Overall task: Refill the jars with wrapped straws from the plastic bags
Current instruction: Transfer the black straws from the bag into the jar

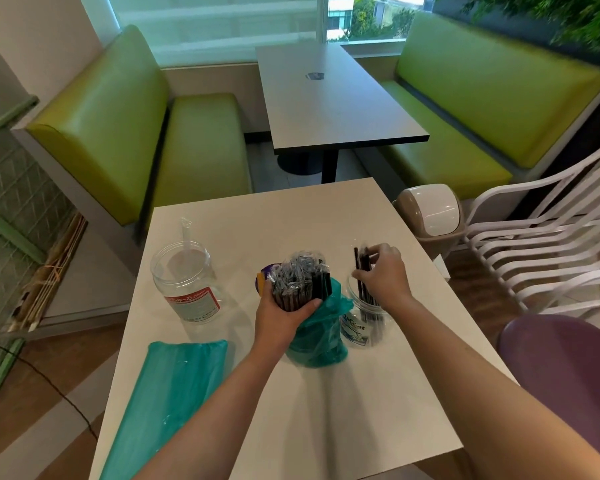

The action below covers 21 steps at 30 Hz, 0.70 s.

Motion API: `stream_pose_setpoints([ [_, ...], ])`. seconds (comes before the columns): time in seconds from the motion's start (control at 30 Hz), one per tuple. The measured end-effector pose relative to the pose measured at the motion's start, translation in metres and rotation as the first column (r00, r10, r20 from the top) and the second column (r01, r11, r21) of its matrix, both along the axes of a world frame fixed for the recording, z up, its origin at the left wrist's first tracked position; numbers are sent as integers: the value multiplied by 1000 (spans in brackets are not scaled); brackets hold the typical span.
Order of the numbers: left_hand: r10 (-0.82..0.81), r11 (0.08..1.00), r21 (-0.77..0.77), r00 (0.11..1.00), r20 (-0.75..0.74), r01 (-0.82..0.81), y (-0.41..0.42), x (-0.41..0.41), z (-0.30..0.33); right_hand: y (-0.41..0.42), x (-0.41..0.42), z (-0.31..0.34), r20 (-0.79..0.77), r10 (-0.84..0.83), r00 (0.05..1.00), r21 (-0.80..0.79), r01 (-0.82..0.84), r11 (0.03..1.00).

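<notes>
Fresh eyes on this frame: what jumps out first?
At the white table's centre, the left hand grips a bundle of wrapped black straws rising from a teal plastic bag. Just right, the right hand lowers a few straws into a clear jar. A red-labelled jar stands left.

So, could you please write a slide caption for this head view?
Left hand grips bagged wrapped straws while right hand lowers a few into the blue-labelled jar.
</notes>
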State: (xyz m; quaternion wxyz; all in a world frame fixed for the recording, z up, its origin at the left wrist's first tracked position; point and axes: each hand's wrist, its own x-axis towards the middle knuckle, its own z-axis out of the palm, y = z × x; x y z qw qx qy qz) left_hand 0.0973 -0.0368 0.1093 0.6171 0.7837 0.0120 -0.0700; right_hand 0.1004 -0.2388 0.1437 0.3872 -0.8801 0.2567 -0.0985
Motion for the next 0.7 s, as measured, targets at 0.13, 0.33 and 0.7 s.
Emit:
stream_pose_setpoints([
  [0.13,-23,1000,-5,999,-22,23,3,0,0,3,-13,0,36,22,999,-15,-21,1000],
  [0.33,-81,997,-18,996,-48,80,10,2,-2,38,-45,7,317,64,946,38,-80,996],
  [0.7,-172,984,-67,981,-87,166,15,-2,-4,46,-51,-7,174,308,935,212,-341,916],
])
